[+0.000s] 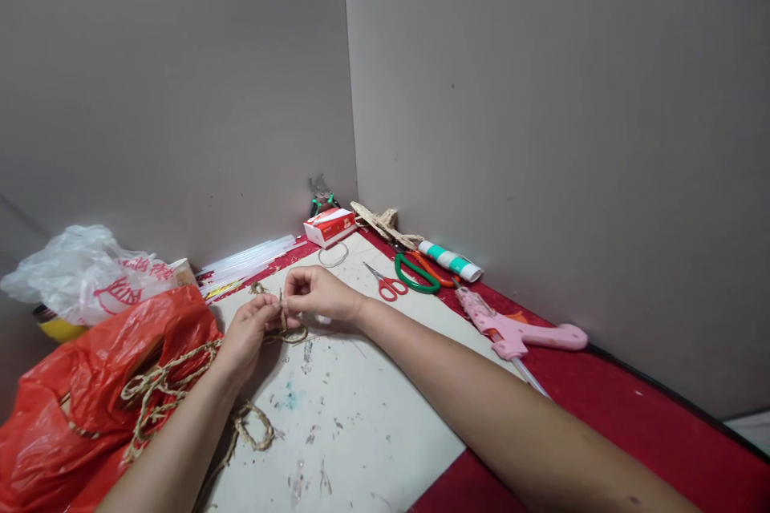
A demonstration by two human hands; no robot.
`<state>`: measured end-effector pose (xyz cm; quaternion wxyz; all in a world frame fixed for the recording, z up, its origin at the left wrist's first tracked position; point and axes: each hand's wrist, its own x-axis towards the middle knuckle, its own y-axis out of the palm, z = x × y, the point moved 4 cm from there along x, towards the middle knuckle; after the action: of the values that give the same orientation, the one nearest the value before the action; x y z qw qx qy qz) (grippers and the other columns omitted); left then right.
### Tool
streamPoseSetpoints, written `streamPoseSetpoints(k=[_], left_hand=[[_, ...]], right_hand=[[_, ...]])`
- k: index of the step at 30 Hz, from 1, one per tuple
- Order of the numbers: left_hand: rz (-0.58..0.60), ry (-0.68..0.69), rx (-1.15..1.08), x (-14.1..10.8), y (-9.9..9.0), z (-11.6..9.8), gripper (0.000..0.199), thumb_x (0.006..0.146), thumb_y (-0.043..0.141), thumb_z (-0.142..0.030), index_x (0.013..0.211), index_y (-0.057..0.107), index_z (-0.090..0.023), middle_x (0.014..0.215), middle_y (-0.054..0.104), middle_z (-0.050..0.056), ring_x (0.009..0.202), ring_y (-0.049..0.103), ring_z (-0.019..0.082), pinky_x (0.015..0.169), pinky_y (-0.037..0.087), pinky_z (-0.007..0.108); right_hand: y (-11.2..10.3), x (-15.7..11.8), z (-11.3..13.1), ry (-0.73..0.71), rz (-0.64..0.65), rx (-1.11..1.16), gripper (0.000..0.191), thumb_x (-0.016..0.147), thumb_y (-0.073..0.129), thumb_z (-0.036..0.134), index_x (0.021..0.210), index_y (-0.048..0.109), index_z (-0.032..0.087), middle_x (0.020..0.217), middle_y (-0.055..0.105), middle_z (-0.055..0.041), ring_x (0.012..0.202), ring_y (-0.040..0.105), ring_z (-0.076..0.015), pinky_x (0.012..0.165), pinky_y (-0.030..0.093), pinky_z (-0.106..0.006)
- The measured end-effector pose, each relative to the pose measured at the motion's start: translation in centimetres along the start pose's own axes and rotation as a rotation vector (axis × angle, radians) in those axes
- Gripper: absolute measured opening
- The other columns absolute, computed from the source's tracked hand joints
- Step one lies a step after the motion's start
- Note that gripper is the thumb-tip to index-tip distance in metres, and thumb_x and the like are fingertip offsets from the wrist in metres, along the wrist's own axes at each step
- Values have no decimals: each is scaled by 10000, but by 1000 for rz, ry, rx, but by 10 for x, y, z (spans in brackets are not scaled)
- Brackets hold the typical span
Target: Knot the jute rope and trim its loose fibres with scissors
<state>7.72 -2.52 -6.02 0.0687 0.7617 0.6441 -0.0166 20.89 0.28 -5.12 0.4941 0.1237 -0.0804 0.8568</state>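
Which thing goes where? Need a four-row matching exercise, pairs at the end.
1. Braided tan straw cord
2. Pink plastic glue gun
3. Small red-handled metal scissors
4. Rectangular red-and-white box

A. Just left of green plastic handle
B. Nearest the picture's right edge
C. In front of green-handled metal pliers
D. Pinched by left hand and right hand

1-D; 2-B; 3-A; 4-C

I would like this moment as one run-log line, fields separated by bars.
left hand: pinching braided cord | right hand: at same cord, hold unclear | in view: red-handled scissors, pink glue gun, red bag
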Motion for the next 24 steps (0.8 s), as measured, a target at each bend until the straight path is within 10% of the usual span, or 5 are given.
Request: streamPoseSetpoints(k=[11,24], left_hand=[[-30,26,-167,7,-10,3,136,629,729,-208,702,642,-134,729,611,6,704,549,121,720,435,246],[-49,74,-206,5,-6,-3,125,623,747,-196,696,661,-142,742,628,3,761,573,120,782,441,242]], right_hand=[[-2,-4,14,-390,13,-702,55,723,689,159,743,641,142,731,597,-10,709,535,-122,673,409,-235],[-1,5,-6,-79,-112,-385,62,719,620,110,675,658,134,654,609,11,634,538,-97,604,410,-201]])
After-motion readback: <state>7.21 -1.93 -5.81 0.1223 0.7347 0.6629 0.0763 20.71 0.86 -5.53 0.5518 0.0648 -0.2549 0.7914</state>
